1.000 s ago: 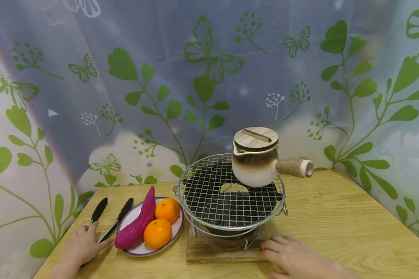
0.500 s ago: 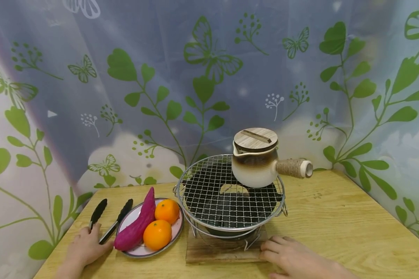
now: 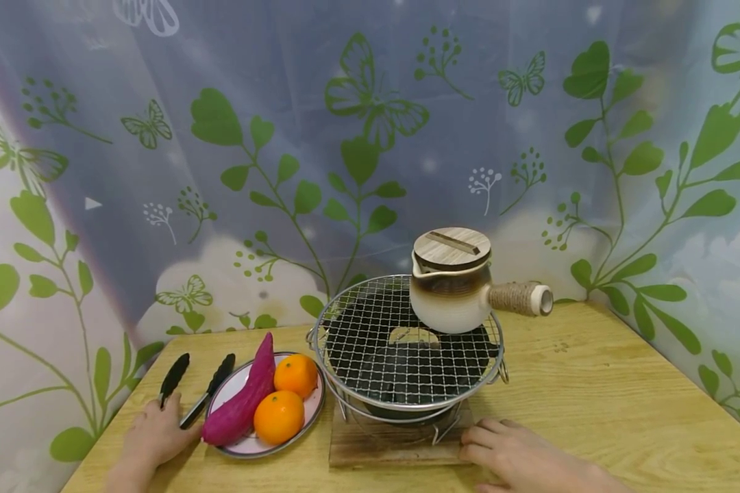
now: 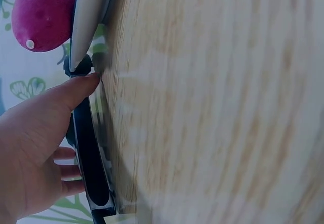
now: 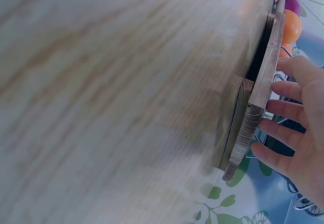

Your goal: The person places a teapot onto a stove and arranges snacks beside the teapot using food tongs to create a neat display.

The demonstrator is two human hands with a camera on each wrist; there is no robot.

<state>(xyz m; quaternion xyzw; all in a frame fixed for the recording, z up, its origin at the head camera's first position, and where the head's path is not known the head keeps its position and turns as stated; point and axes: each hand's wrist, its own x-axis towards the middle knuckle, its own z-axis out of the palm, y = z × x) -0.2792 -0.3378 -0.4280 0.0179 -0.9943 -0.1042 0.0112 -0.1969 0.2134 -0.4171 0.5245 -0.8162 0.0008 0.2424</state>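
Tongs with black tips and metal arms lie spread in a V at the left. Over them rests my left hand; in the left wrist view its thumb lies out along the tongs and its fingers reach to their far side. Next to them a plate holds a purple sweet potato and two oranges. My right hand touches the right end of a wooden board, fingers extended, as the right wrist view shows. Nothing is gripped by it.
On the board stands a small grill with a round wire rack. A lidded clay teapot with a rope-wrapped handle sits at the rack's back right. A patterned curtain hangs behind the wooden table.
My left hand has shifted slightly to the right over the tongs, and its fingers have drawn closer together. The right hand, grill, teapot and plate stay in place.
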